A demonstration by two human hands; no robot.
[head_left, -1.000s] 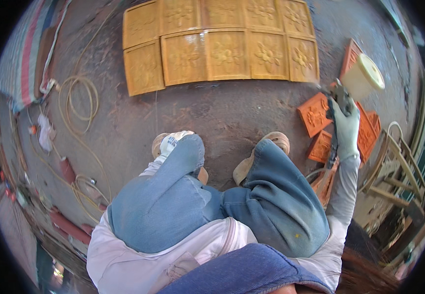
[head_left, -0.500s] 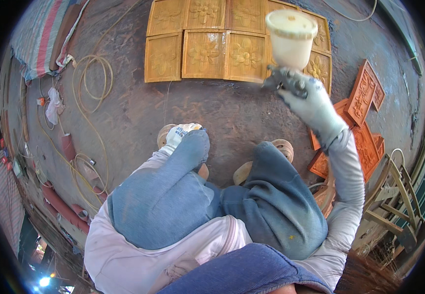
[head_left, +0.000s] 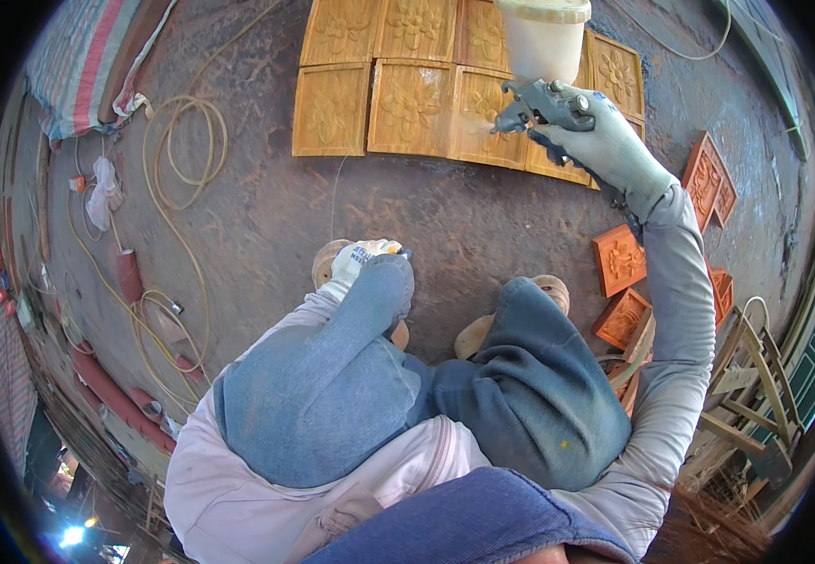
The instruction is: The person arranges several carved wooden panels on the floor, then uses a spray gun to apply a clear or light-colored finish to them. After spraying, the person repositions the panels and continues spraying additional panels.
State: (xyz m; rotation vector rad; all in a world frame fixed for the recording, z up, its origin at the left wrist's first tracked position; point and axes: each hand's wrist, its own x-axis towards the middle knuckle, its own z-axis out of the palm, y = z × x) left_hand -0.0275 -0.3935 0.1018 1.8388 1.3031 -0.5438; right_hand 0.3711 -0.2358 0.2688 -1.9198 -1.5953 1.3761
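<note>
My right hand (head_left: 616, 143), in a whitish glove, is wrapped round a dark grey spray gun (head_left: 546, 105). A translucent white paint cup (head_left: 543, 47) sits upright on top of the gun. The nozzle points left, over the lower row of yellow-brown carved wooden panels (head_left: 411, 111), which lie side by side in two rows. A faint haze shows by the nozzle. My left hand (head_left: 358, 259), in a white printed glove, rests low beside my left foot. My knee hides part of it, and its fingers cannot be made out.
Orange carved wooden pieces (head_left: 620, 258) lie to the right, near a wooden frame (head_left: 755, 385). A coiled pale hose (head_left: 181, 155) and red rolls (head_left: 120, 399) lie on the left. Striped sheeting (head_left: 83, 70) covers something at far left. My sandalled feet (head_left: 550, 291) stand on the dark floor.
My right hand has carried the spray gun farther away and slightly left over the panels. The whole view has shifted a little. My left hand stays beside my foot.
</note>
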